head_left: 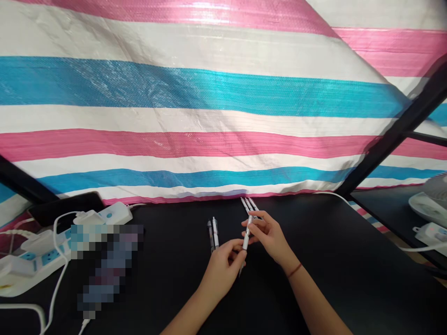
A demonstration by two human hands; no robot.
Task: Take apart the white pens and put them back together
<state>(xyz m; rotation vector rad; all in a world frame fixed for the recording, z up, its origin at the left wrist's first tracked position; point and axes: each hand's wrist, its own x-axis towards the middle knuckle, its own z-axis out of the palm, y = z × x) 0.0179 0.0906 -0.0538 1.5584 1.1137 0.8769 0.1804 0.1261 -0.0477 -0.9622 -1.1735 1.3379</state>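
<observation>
Landmark: the white-barrelled pen (246, 238) held in both my hands. Well left of it, a white power strip (38, 265) with plugged-in chargers and white cables sits on the black tabletop (167, 288); a pixelated patch (108, 265) hides the area just beside the strip. Closer, left of the pen, two pens (213, 235), one dark and one white, lie side by side just beyond my left hand (221, 270). That hand is closed on the pen's lower barrel, tip pointing down. My right hand (268, 237) is closed on the upper barrel, and three white pens (249, 204) lie grouped just behind its fingers. A red cord (295, 270) circles my right wrist. A striped tarpaulin (195, 102) hangs behind the pen. Well right of the pen, a second white power strip (431, 234) sits on a separate dark surface.
</observation>
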